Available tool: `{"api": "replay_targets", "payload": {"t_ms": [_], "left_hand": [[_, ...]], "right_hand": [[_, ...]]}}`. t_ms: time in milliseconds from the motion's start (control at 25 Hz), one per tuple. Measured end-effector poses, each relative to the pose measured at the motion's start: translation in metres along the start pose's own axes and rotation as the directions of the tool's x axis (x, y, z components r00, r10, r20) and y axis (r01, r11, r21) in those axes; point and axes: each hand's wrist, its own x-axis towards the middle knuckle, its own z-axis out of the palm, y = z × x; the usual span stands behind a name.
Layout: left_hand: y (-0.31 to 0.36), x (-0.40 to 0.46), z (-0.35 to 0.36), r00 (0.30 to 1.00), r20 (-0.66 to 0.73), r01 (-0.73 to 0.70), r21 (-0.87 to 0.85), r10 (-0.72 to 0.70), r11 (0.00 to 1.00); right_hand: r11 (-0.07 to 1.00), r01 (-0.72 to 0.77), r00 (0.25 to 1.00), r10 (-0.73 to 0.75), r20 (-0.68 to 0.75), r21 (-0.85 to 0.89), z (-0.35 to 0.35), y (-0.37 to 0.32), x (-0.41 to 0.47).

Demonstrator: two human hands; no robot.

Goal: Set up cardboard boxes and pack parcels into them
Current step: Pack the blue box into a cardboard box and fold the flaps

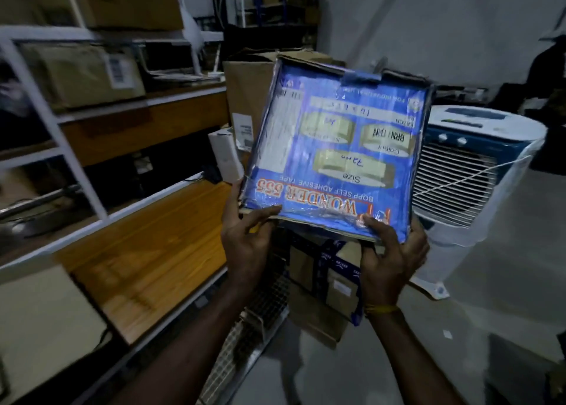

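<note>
A: Item one?

B: Blue box (333, 153), flat and square, printed "WONDER 555" and "BOPP SELF ADHESIVE TAPE", the print upside down to the wearer. Glossy film over the face, edges worn, a strip of blue tape on the far rim. Held up in mid-air at the centre of the view, face tilted toward the camera.

A: Hands?

B: Left hand (245, 239) grips the near left corner, fingers on the face and thumb along the side edge. Right hand (392, 260) grips the near right corner, thumb pressed on the face, the other fingers curled round the edge and underneath. A yellow thread (381, 309) sits on the right wrist.

A: Behind the box?

B: A brown carton (245, 80), upright, partly hidden by the box, with a white label on its side. A white carton (223, 153) stands just beside it, lower down.

A: Below?

B: Brown parcels bound with blue tape (324, 285) on the floor, under the hands. A wire mesh rack (260, 309) lies beside them.

A: Left side?

B: White-framed shelving (76, 114) with wooden boards. A labelled brown box (82, 74) on an upper shelf; other contents are too blurred to list.

A: Right side?

B: An air cooler (471, 175), white and blue, with a grille front, two knobs and clear wrapping, near the box's right edge. Grey floor (459, 328) beneath.
</note>
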Motion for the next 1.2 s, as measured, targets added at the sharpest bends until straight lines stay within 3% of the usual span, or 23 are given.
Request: {"api": "replay_targets", "payload": {"t_ms": [120,320,440,600,800,920,1080,1200], "left_hand": [[0.022,-0.006,-0.034,0.996,-0.086,0.009,0.005,-0.008,1.000],[0.026,-0.008,-0.084,0.973,-0.228,0.011,0.178,0.031,0.984],[0.020,-0.011,-0.112,0.951,-0.308,0.092,0.240,-0.014,0.966],[0.004,0.002,-0.141,0.921,-0.380,0.253,0.422,-0.084,0.871],[-0.021,0.038,-0.143,0.929,-0.353,0.305,0.560,-0.112,0.770],[-0.046,0.057,-0.135,0.952,-0.296,0.258,0.636,-0.078,0.727],[-0.090,0.064,-0.141,0.945,-0.325,0.179,0.581,0.025,0.794],[-0.140,0.037,-0.157,0.953,-0.287,0.251,0.573,-0.096,0.780]], "right_hand": [[0.994,0.079,0.997,-0.080,0.010,0.078,-0.011,-0.032,0.006],[0.970,0.086,0.983,-0.120,0.141,0.226,0.015,-0.072,0.001],[0.952,0.089,0.937,-0.180,0.301,0.292,0.048,-0.094,0.002],[0.922,0.118,0.841,-0.291,0.457,0.369,0.095,-0.115,0.005],[0.904,0.051,0.751,-0.315,0.580,0.425,0.157,-0.114,0.029],[0.877,0.017,0.790,-0.305,0.531,0.480,0.186,-0.111,0.035],[0.815,-0.063,0.849,-0.260,0.460,0.576,0.220,-0.112,0.023],[0.802,-0.238,0.801,-0.157,0.577,0.548,0.249,-0.091,-0.026]]}}
